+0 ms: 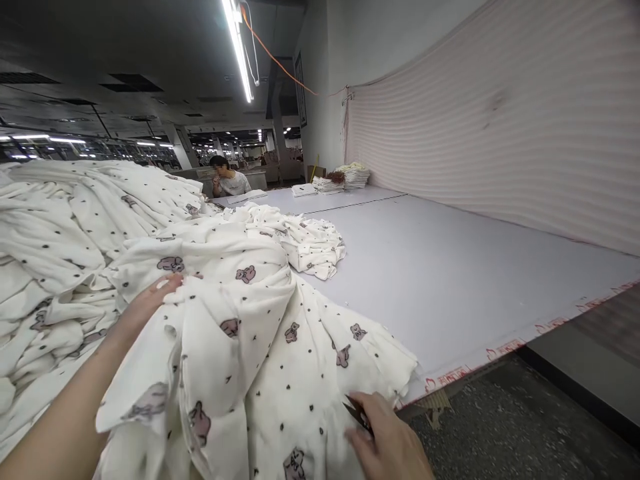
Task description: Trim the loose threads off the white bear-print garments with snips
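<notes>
I have the right grip [387, 440], a bare hand low in my view, wrapped around a small dark pointed metal tool [357, 412] whose tip juts out past the index finger toward the cloth. Right beneath it spreads the white soft fabric printed with mauve bears and small dark marks [310, 360], fanned out in loose folds over the near left part of the counter, one corner ending close to the front edge. My left grip [163, 288], also a bare hand, reaches in from the lower left and touches a raised fold of that same fabric; the cloth hides most of the fingers, so I cannot tell whether they are pinching it. To the left I see a high, rumpled pile of matching white printed cloth [90, 220], and just beyond the fanned folds a smaller bunched heap of the same print [317, 243]. The broad pale grey counter [450, 267] stretches away to the right, with red-printed tape [505, 349] along its front edge. At its far end sit low folded stacks of light cloth [354, 176], and near them, to the left, I make out a person in a white top [235, 183]. A pale pinkish striped sheet [500, 133] covers the wall on the right, and a lit white tube lamp [239, 53] hangs overhead.
</notes>
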Motion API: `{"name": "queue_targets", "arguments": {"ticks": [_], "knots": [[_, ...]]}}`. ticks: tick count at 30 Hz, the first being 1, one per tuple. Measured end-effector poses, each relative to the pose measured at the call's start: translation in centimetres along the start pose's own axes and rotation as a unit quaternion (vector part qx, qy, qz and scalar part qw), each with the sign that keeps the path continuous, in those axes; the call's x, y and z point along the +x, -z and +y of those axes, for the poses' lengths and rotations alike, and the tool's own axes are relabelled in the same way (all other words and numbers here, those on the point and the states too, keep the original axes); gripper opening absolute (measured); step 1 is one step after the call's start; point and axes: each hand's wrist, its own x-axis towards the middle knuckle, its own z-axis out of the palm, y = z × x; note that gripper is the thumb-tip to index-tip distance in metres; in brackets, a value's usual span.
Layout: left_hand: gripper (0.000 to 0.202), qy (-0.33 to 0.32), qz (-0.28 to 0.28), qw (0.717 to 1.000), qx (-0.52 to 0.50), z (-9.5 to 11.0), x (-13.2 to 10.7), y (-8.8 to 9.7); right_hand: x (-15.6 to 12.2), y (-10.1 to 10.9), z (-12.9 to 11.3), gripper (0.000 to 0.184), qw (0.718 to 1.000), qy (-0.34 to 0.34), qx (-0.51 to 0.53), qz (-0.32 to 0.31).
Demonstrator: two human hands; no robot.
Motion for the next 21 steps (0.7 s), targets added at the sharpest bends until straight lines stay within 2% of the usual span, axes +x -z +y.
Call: {"name": "queue_targets", "arguments": {"ticks": [2,5,7,9,10,11,13,15,17,21], "knots": [[0.027,0.005,0.002,0.999,-0.035,-0.2,0.0,-0.1,0.8,0.4,0.3,0.015,1.0,-0.004,-0.025,0.018],[0.024,-0.022,-0.064,0.997,-0.03,-0.4,-1.5,-2.7,2.6,1.6,0.1,0.026,0.992,-0.057,0.09,0.065],[0.025,-0.075,-0.163,0.982,0.056,-0.3,-3.5,-5.8,3.4,2.3,-0.7,0.03,0.973,-0.091,0.192,0.093],[0.023,-0.124,-0.288,0.936,0.159,-0.1,-5.7,-9.7,3.6,2.6,-2.0,0.031,0.951,-0.101,0.27,0.107],[0.022,-0.138,-0.336,0.912,0.194,-0.1,-6.8,-11.7,3.6,2.7,-2.8,0.031,0.943,-0.1,0.3,0.107],[0.024,-0.151,-0.36,0.894,0.219,-0.1,-7.8,-13.6,3.6,2.7,-3.6,0.031,0.935,-0.099,0.326,0.1],[0.032,-0.173,-0.373,0.875,0.256,-0.3,-9.2,-16.8,3.4,2.8,-5.0,0.032,0.923,-0.096,0.363,0.078],[0.016,-0.192,-0.36,0.873,0.269,-0.5,-9.7,-18.5,3.2,3.0,-5.6,0.033,0.922,-0.091,0.37,0.071],[0.009,-0.191,-0.338,0.887,0.252,-0.7,-9.5,-18.8,2.6,3.0,-5.1,0.034,0.93,-0.087,0.342,0.107],[0.01,-0.174,-0.285,0.923,0.19,-0.8,-8.8,-17.3,0.8,1.4,-2.0,0.035,0.946,-0.101,0.239,0.194]]}}
